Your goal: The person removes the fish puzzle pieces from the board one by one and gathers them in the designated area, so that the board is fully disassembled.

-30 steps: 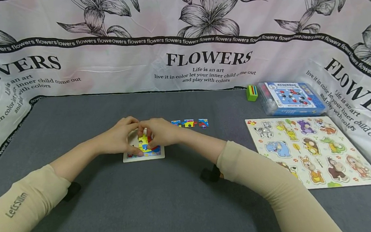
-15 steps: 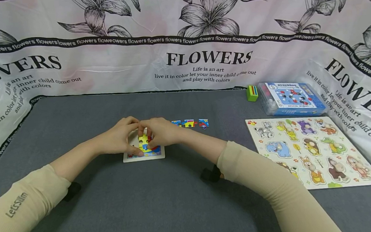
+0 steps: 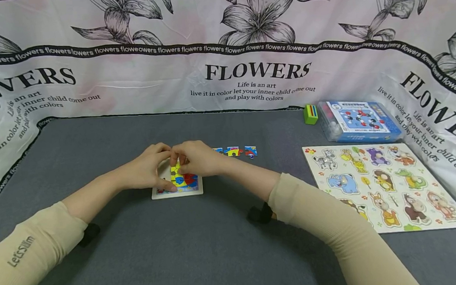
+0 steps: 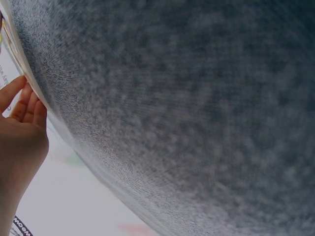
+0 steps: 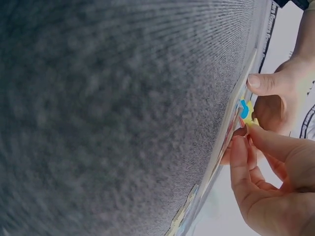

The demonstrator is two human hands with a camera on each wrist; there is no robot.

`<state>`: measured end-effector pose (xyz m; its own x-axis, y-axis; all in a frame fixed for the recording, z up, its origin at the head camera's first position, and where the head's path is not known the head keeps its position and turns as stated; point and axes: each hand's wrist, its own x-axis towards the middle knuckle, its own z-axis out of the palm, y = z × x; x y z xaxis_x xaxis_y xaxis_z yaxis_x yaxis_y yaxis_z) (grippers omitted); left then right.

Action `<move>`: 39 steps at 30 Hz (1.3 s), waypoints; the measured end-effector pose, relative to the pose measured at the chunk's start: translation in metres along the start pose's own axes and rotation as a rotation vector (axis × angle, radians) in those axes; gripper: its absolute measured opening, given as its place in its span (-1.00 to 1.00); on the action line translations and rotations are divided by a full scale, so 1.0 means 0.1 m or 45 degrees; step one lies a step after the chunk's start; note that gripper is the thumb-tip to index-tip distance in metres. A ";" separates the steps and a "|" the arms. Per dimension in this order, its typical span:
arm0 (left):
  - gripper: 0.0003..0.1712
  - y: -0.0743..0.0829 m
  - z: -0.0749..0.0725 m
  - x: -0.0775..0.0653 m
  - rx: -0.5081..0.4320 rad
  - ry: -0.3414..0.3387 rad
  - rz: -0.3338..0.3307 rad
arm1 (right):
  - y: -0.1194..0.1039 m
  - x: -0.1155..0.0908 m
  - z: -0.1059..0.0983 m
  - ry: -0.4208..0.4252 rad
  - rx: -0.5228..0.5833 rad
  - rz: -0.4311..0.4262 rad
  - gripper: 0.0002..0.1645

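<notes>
A small white-framed jigsaw tray lies on the grey cloth, partly filled with red, yellow and blue pieces. My left hand spans its left side, with the thumb on the near edge and the fingers at the far edge. In the left wrist view those fingertips touch the tray's rim. Over the tray, my right hand pinches a yellow and blue puzzle piece between thumb and forefinger, tilted up from the board in the right wrist view. The fingers partly hide the tray's upper part.
Several loose jigsaw pieces lie in a row just right of my right hand. Farther right are an animal puzzle board, a blue plastic box and a small green block. A flower-printed sheet hangs behind.
My right hand has risen slightly and drawn back from the lower part of the tray, showing more of the red pieces. The left hand has stayed in place.
</notes>
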<state>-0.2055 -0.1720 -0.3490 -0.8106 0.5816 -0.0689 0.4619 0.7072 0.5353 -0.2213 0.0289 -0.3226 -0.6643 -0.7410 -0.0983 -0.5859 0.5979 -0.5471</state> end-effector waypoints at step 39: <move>-0.06 -0.01 0.02 0.01 0.096 0.037 0.021 | 0.68 -0.65 -0.57 0.018 0.172 0.267 -0.80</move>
<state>-0.2061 -0.1717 -0.3514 -0.8123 0.5822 -0.0358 0.5001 0.7267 0.4709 -0.2441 0.1354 -0.3059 -0.7720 -0.5999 -0.2101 -0.3680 0.6913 -0.6219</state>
